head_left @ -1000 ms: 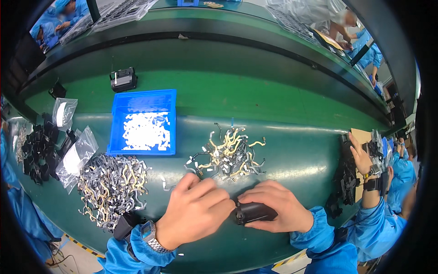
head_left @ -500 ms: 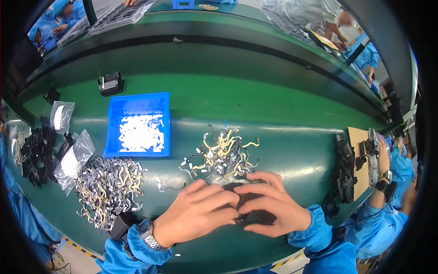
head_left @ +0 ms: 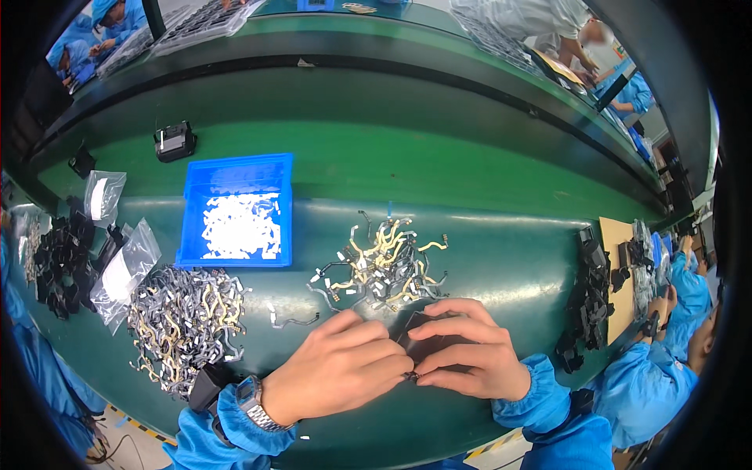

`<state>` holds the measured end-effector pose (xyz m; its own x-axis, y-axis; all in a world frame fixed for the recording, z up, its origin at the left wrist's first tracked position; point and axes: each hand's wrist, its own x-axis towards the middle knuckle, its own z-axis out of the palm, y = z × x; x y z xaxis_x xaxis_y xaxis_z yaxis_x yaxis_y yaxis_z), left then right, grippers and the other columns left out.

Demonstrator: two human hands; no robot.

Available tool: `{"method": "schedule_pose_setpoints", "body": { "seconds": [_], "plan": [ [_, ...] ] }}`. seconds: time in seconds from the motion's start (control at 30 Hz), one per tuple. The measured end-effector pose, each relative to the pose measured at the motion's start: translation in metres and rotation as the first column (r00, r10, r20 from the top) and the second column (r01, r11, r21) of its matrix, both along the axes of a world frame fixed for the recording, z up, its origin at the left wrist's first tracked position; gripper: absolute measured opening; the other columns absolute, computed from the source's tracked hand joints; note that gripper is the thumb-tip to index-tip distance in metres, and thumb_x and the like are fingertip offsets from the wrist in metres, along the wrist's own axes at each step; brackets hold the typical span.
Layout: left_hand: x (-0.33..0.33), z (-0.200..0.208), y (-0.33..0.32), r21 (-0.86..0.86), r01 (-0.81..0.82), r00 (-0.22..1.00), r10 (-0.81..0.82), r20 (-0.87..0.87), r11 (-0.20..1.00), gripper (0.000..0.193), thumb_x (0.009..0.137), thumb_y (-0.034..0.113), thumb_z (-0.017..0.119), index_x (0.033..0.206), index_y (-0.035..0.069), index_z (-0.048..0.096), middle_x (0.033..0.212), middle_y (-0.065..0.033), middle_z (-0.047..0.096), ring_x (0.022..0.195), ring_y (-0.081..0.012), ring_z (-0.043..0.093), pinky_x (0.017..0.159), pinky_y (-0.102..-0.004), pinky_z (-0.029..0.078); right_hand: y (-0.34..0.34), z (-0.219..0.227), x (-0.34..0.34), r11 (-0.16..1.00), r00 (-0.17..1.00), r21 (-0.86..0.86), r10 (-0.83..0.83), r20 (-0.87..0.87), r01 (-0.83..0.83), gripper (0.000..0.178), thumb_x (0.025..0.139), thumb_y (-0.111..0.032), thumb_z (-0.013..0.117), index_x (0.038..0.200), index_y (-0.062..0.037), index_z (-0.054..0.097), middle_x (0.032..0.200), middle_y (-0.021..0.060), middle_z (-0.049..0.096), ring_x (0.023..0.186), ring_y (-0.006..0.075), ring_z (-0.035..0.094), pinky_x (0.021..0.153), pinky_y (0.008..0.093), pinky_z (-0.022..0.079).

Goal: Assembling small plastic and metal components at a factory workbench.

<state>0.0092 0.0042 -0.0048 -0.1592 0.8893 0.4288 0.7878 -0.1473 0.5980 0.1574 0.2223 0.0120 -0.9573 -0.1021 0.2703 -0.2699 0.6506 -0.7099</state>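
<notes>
The right grip (head_left: 474,354) clamps the black part (head_left: 423,345), seemingly steadying it for the left grip (head_left: 345,364) alongside; whether that pinches anything is hidden. Cables (head_left: 392,270) lie just beyond both, apparently for reach.

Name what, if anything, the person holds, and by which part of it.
The right hand holds a black part, fingers across its right side. The left hand is at its near end; whether it grips anything is hidden.
</notes>
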Motion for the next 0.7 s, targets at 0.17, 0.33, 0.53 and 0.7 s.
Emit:
{"method": "schedule_pose_setpoints", "body": {
  "seconds": [0.17, 0.33, 0.53, 0.7],
  "plan": [
    [-0.0023, -0.0004, 0.0002, -0.003, 0.036, 0.99, -0.035, 0.135, 0.999, 0.018, 0.083, 0.014, 0.086, 0.101, 0.012, 0.08, 0.1, -0.0004, 0.077, 0.094, -0.0223, 0.07, 0.081, -0.0358, 0.054, -0.0022, 0.0011, 0.0025, 0.999, 1.0, -0.032, 0.013, -0.011, -0.014, 0.018, 0.075, -0.022, 0.096, 0.087, -0.0161, 0.083, 0.132, -0.0008, 0.075, 0.131, 0.0297, 0.061, 0.105, 0.043, 0.046],
    [-0.0023, -0.0052, 0.0005, 0.006, 0.109, 0.947, -0.105, 0.305, 0.994, 0.016, 0.087, 0.013, 0.085, 0.102, 0.007, 0.081, 0.099, -0.0053, 0.079, 0.09, -0.0272, 0.073, 0.077, -0.0371, 0.059, -0.0038, 0.0044, 0.0033, 0.997, 1.0, -0.071, 0.005, -0.014, -0.006, 0.018, 0.075, -0.02, 0.096, 0.085, -0.0155, 0.083, 0.129, -0.0013, 0.076, 0.129, 0.0297, 0.062, 0.104, 0.0433, 0.046],
    [-0.0011, -0.0019, 0.0008, 0.027, 0.122, 0.96, -0.125, 0.25, 0.992, 0.014, 0.086, 0.012, 0.086, 0.099, 0.008, 0.083, 0.094, -0.0052, 0.079, 0.086, -0.026, 0.073, 0.074, -0.0368, 0.058, -0.0087, 0.005, 0.0058, 0.998, 1.0, -0.07, 0.001, 0.001, -0.001, 0.018, 0.073, -0.022, 0.097, 0.082, -0.015, 0.083, 0.126, -0.0016, 0.077, 0.129, 0.0299, 0.062, 0.102, 0.0438, 0.046],
    [-0.0003, -0.0029, -0.0008, 0.028, 0.105, 0.963, -0.109, 0.245, 0.994, 0.015, 0.085, 0.012, 0.086, 0.099, 0.008, 0.083, 0.092, -0.0053, 0.078, 0.085, -0.0259, 0.072, 0.073, -0.0368, 0.057, -0.0068, 0.0085, 0.0053, 1.0, 0.998, 0.029, 0.012, -0.055, -0.01, 0.016, 0.073, -0.023, 0.096, 0.083, -0.017, 0.085, 0.127, -0.001, 0.077, 0.128, 0.0295, 0.062, 0.099, 0.0442, 0.047]
  ]
}}
